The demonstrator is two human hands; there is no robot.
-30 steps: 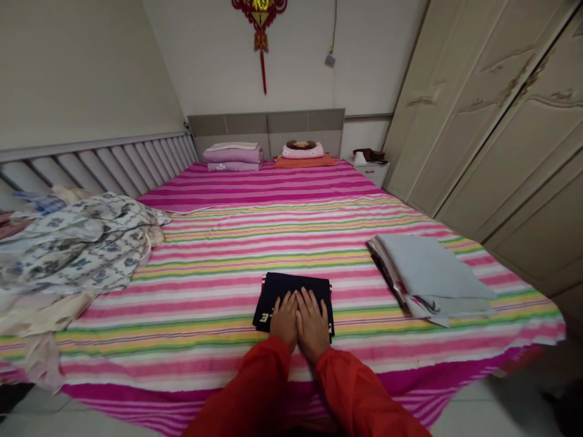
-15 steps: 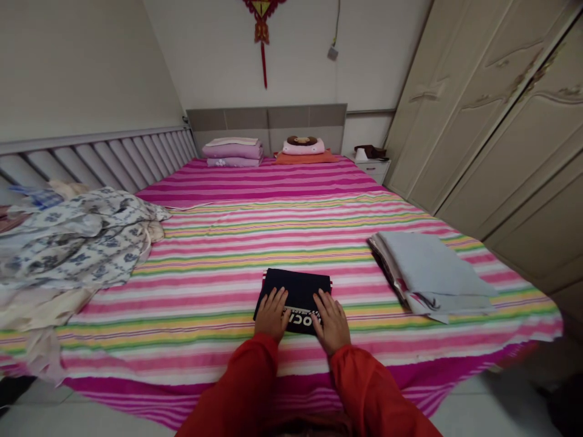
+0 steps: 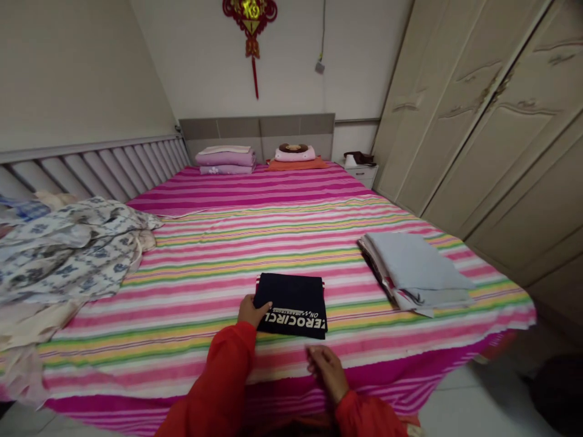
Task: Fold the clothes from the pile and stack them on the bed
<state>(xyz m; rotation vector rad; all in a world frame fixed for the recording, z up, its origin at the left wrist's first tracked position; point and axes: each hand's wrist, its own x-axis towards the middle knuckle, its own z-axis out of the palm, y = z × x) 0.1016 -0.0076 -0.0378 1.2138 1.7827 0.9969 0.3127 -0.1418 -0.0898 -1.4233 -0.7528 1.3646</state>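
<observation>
A folded dark navy garment point(image 3: 291, 297) with white lettering lies flat near the front of the striped bed. My left hand point(image 3: 253, 311) is at its left edge, thumb on top and the other fingers at or under the side, partly hidden. My right hand point(image 3: 327, 367) hovers in front of the garment's right corner, apart from it, with its fingers curled and slightly blurred; whether anything is between them cannot be made out.
A stack of folded clothes point(image 3: 410, 261) is on the right of the bed. Loose patterned clothes point(image 3: 77, 243) are heaped at the left. Folded purple bedding point(image 3: 226, 159) and a pink pillow point(image 3: 295, 154) rest by the headboard point(image 3: 300, 126). Wardrobes point(image 3: 483, 115) stand at the right.
Both hands lay flat on the garment before. My left hand has moved to its left edge and gripped it; my right hand has come off toward me and curled. The view has shifted slightly.
</observation>
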